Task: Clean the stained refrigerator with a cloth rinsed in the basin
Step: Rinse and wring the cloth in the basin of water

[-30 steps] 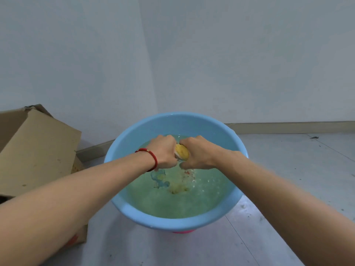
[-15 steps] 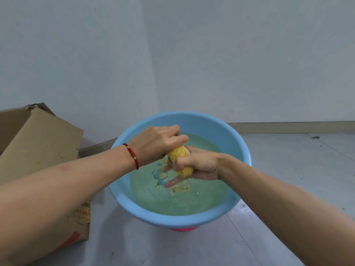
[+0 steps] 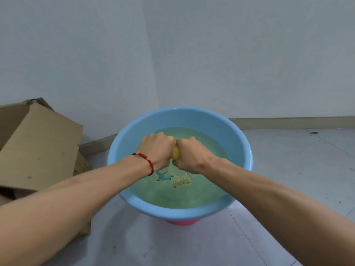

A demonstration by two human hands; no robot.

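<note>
Two hands are closed round one yellow cloth (image 3: 176, 153) above the blue basin (image 3: 244, 162). The left hand (image 3: 156, 150) and the right hand (image 3: 189, 157) are held knuckle to knuckle, fingers curled tight round the rolled cloth, so that only a small yellow patch is seen between them. This opposed grip is judged to be a wringing hold (twist applied from both ends), and it is kept over the water so that run-off falls back into the basin rather than onto the floor (image 3: 288, 169).

The basin is seen resting on a pink base (image 3: 183, 222), of which only a sliver is visible; it is filled with cloudy greenish water, through which a printed figure on the bottom shows. Whether the cloth is dripping cannot be told.

Count: one cloth, one basin, one pink base, one cardboard box (image 3: 38, 146) at the left beside the wall, one red bracelet (image 3: 147, 162) on the left wrist. No refrigerator is in view, so the wiping step is judged not yet begun.
</note>
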